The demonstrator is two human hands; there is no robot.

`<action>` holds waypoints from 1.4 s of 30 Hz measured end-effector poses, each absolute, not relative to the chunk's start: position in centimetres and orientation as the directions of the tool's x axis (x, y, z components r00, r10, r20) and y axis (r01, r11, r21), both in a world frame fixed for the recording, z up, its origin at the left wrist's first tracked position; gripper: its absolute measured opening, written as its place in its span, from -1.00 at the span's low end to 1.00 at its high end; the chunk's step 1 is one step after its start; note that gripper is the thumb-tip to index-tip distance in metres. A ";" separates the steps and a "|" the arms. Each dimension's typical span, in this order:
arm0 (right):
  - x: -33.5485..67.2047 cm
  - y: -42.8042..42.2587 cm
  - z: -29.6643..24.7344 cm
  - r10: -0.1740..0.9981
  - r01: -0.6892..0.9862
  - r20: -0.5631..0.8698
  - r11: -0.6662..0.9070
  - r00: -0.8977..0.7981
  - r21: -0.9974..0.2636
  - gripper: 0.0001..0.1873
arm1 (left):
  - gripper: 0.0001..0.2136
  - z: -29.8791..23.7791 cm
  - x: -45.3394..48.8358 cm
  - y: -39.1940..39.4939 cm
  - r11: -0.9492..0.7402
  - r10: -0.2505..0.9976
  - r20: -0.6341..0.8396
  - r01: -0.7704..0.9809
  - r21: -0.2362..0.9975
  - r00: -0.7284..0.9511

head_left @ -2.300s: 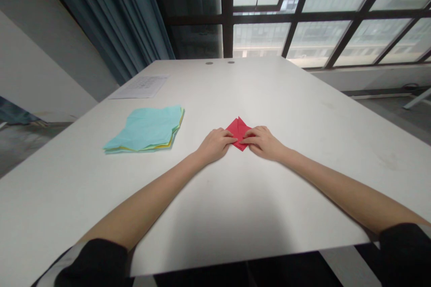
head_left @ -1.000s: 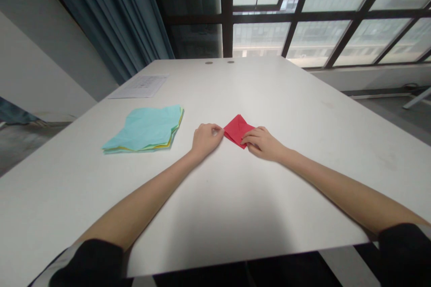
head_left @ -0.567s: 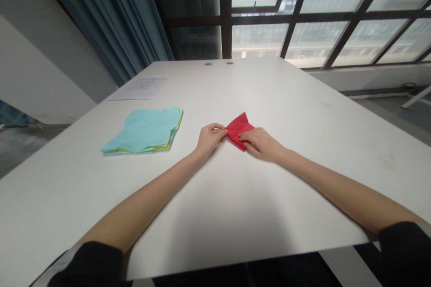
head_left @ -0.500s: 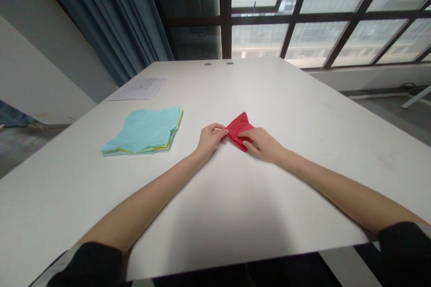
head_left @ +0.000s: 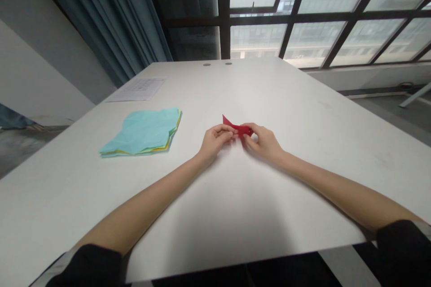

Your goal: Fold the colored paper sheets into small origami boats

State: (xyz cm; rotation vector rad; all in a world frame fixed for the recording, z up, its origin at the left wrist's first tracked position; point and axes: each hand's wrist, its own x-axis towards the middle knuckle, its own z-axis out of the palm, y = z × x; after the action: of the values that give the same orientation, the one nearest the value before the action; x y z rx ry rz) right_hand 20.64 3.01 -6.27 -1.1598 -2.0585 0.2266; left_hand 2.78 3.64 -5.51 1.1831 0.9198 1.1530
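Note:
A folded piece of red paper (head_left: 243, 130) is held between both hands near the middle of the white table (head_left: 215, 215). One pointed corner sticks up at its far left. My left hand (head_left: 217, 141) pinches its left end between thumb and fingers. My right hand (head_left: 261, 140) grips the right end, thumb below and fingers above. The fingers cover part of the paper, so its full shape is hidden.
To the left lies a stack of coloured paper sheets (head_left: 144, 132), light blue on top with yellow and green edges below. Behind it is a printed white sheet (head_left: 137, 89). Two round grey discs (head_left: 207, 65) sit at the table's far edge, before the windows.
The red paper lay spread nearly flat under my right hand; now it is tipped up and looks narrower. Both hands have drawn closer together, my right hand now gripping its end.

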 end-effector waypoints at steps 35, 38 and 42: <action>23.5 7.2 -9.5 0.960 0.280 0.218 0.261 -0.176 -0.924 -0.79 | -0.87 -8.2 0.1 6.4 -0.229 0.973 0.230 0.311 0.922 0.034; 23.3 7.2 -9.2 0.976 0.177 0.162 0.187 -0.142 -0.966 -0.77 | -0.85 -8.3 0.3 6.5 -0.176 0.984 0.176 0.207 0.962 0.019; 22.8 6.9 -8.6 0.991 -0.025 0.071 0.069 -0.116 -0.997 -0.69 | -0.81 -7.8 1.0 6.2 -0.013 1.000 0.013 -0.053 0.999 0.001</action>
State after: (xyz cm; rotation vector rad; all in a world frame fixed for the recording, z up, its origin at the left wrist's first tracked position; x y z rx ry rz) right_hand 22.82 6.92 -8.58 -1.0844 -1.3114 1.2517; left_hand 1.00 6.21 -7.85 1.1806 1.1631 1.2422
